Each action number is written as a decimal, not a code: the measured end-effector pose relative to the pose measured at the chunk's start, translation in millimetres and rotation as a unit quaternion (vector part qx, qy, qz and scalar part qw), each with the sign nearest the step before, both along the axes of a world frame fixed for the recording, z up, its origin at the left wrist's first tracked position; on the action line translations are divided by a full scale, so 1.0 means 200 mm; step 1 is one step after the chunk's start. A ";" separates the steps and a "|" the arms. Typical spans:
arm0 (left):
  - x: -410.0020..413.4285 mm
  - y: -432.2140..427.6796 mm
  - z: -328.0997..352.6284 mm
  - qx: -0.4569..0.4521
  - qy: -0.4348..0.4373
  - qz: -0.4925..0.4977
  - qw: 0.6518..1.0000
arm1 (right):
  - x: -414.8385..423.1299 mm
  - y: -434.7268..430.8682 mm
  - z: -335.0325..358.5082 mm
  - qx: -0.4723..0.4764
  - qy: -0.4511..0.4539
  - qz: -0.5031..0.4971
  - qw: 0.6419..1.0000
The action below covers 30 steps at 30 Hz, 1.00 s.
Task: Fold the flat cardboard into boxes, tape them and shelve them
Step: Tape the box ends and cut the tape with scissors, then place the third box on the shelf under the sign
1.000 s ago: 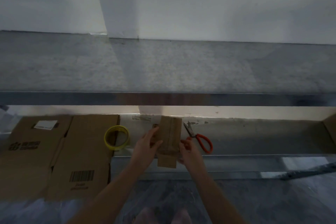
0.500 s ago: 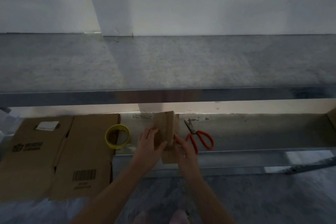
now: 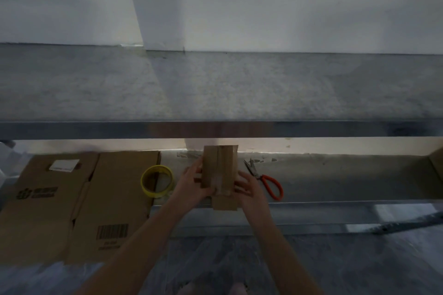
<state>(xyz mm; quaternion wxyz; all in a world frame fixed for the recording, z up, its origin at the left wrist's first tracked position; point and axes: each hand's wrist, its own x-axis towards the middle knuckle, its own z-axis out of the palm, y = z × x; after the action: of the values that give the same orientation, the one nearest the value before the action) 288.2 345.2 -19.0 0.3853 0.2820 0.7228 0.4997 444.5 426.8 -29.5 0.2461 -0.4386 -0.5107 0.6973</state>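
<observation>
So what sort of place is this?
Probably a storeroom or packing corner: metal shelving against a white wall, flattened cartons, plus tape roll and scissors on the lower shelf.

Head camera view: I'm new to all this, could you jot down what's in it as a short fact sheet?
held item: small box, clear tape along its seam, upright over the lower shelf
left hand: holds the box's left side
right hand: holds its right side
left of box: yellow tape roll, then flat cardboard
right of box: scissors, orange handles
above: grey upper shelf
</observation>
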 end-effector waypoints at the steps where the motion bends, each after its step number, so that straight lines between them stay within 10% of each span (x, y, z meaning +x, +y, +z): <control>1: 0.01 0.00 0.03 0.021 -0.031 0.007 0.999 | 0.01 0.01 0.02 0.025 0.007 0.015 1.000; 30: 0.20 -0.19 -0.10 0.075 0.017 -0.034 0.996 | 0.14 -0.07 -0.08 0.137 -0.064 0.064 0.986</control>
<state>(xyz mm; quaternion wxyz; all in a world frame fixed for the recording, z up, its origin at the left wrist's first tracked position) 327.3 307.9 -38.1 0.3675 0.3424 0.6799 0.5342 472.7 412.1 -46.1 0.2254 -0.4106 -0.6435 0.6053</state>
